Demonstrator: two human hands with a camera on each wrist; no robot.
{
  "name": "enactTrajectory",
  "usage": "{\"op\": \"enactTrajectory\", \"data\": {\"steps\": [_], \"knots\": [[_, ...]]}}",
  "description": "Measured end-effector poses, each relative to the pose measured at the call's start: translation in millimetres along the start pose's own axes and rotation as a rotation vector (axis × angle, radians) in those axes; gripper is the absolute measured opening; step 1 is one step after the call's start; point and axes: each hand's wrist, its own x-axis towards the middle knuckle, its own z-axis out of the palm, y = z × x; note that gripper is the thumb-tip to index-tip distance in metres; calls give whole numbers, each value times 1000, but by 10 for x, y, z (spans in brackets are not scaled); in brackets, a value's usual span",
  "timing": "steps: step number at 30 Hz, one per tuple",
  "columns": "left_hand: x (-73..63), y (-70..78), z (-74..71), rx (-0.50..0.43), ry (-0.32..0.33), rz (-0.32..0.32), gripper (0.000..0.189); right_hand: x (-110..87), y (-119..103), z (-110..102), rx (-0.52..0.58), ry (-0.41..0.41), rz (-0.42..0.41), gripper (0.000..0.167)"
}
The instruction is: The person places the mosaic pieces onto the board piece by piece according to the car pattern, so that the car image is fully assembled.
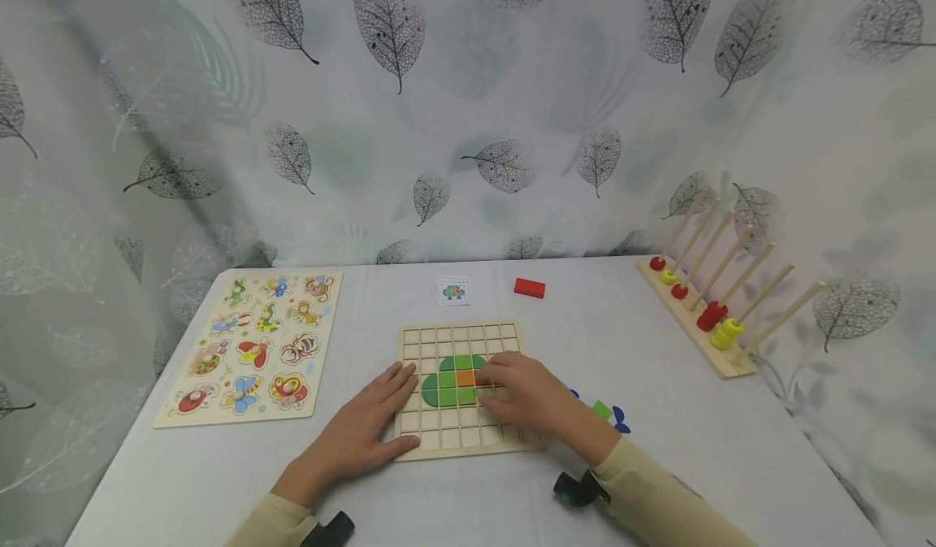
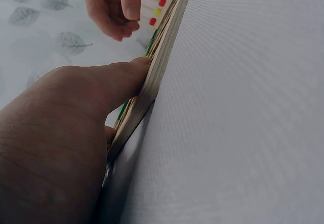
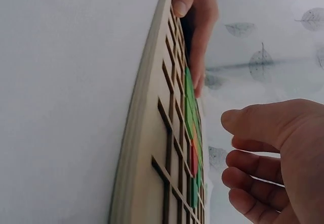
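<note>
A bug-and-animal puzzle board (image 1: 166, 418) lay at the far left, well apart from the work. Next came the left hand (image 1: 364, 421), fingers spread and straight across the left edge of the wooden grid board (image 1: 448, 440), thumb at its near corner; that light, flat pressure looked right for stopping a slide.

Between the hands, mid-grid, sat the green tiles (image 1: 448, 379), with the orange square tile (image 1: 465, 378) among them and a red tile (image 3: 194, 158) beside it. Beyond the board lay the pattern card (image 1: 453, 291), in plain sight for checking colour and position.

The right hand (image 1: 522, 388) hung over the red tile, fingers loosely curled, with no piece visible in them; whether a fingertip touched it could not be told. A gentle nudge, square to the grid lines, seemed best, sparing the neighbours.

Farther right were a red rectangular block (image 1: 530, 288), a loose green square (image 1: 602, 410), blue petal-shaped pieces (image 1: 621, 420) and the peg counting stand (image 1: 742, 364).
</note>
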Motion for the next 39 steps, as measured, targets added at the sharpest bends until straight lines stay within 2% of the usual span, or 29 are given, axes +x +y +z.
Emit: {"op": "enactTrajectory", "data": {"steps": [6,16,22,29,33,39], "knots": [[1,3,1,-4,-5,-5,91,-129,60,-182,11,36,29,30],[-3,-4,11,-2,10,0,90,-307,174,-439,-20,105,123,33],[-5,-6,27,3,31,13,89,-405,248,-522,-34,129,147,35],[-4,-18,3,-5,16,4,90,-505,329,-586,-27,158,189,34],[-7,-36,23,-21,-7,-19,91,-603,393,-598,-35,166,213,33],[-17,-15,25,-15,-5,-21,91,-762,469,-607,-24,186,237,32]]}}
